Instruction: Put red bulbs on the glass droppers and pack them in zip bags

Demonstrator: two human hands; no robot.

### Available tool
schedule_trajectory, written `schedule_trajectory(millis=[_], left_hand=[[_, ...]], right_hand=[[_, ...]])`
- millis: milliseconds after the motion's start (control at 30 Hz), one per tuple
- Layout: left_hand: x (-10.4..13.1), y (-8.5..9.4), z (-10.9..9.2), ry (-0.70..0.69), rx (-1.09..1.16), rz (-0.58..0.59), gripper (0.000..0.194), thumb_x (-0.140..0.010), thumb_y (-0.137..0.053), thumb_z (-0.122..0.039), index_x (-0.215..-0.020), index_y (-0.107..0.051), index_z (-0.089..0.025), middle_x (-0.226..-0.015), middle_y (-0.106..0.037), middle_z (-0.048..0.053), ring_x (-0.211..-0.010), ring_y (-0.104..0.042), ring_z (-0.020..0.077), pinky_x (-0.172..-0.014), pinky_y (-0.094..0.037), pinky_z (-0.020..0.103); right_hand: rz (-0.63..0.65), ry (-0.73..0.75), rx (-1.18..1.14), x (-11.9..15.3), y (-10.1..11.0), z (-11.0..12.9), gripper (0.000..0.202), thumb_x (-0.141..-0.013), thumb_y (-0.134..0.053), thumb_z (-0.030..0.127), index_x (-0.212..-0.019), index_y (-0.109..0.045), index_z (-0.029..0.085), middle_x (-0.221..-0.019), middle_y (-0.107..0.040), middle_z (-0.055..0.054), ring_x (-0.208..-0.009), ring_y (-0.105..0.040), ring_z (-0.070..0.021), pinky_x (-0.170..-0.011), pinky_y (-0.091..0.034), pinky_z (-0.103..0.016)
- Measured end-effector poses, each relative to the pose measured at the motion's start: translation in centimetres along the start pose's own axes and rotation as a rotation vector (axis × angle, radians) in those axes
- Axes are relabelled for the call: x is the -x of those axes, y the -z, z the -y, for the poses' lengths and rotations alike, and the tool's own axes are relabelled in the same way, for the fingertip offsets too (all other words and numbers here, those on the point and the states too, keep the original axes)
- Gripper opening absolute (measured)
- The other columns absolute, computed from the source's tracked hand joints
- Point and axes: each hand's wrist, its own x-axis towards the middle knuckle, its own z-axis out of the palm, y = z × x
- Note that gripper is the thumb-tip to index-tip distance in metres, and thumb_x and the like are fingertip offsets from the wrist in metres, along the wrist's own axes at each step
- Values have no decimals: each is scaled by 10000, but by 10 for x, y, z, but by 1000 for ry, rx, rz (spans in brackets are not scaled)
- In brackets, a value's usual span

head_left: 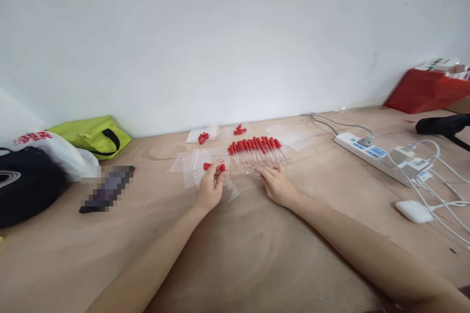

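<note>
My left hand [210, 190] is closed, pinching a small red rounded piece [222, 167] between thumb and fingers. Under and beside it lie clear zip bags [229, 190], with more red pieces [207, 166] on one of them. My right hand [279, 187] is closed just right of the middle, its fingertips at a thin, see-through thing [252, 172] too faint to name. Beyond both hands, a row of thin sticks with red heads [259, 149] lies side by side, heads pointing away from me.
Small red pieces lie on bags at the back, one group [203, 138] left, another [239, 130] nearer the middle. More flat clear bags [293, 137] lie right. A white power strip [382, 156] with cables, a charger [414, 211] and a red bag [426, 90] stand right; a phone [108, 190] and a yellow-green bag [91, 134] left.
</note>
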Motion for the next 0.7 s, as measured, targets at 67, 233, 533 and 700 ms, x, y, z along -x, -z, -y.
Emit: schedule_trajectory(millis=[67,233,533,700], left_hand=[[10,-1,-3,37,73,53,262,-820,-430,-253,-1070,-479,-193,-876,-577,47,-758,-574,137,-696,-484,281],[15,-2,-6,57,101,77,87,-767,-522,-244,-809,-507,-169,-783,-582,28,-740,-566,138,-729,-468,296],[17,-3,-6,71,198,171,106,-755,-523,-192,-705,-431,-175,-865,-585,42,-829,-587,144,-763,-464,300],[15,1,-14,26,85,193,68,-790,-512,-231,-796,-474,-176,-822,-588,24,-790,-569,136,-753,-445,293]], right_hand=[[-3,42,-4,1,2,3,353,-791,-350,57,-1095,-504,150,-883,-598,-75,-762,-509,-152,-785,-243,-307],[9,60,-31,-3,2,15,232,-815,-377,124,-924,-578,165,-795,-598,-49,-702,-506,-140,-805,-225,-334],[-15,3,-77,-5,6,19,182,-841,-384,183,-867,-564,170,-795,-617,-26,-716,-528,-130,-830,-198,-342],[-19,2,-72,-7,6,20,175,-839,-381,173,-872,-552,173,-776,-614,-21,-701,-529,-126,-822,-202,-338]])
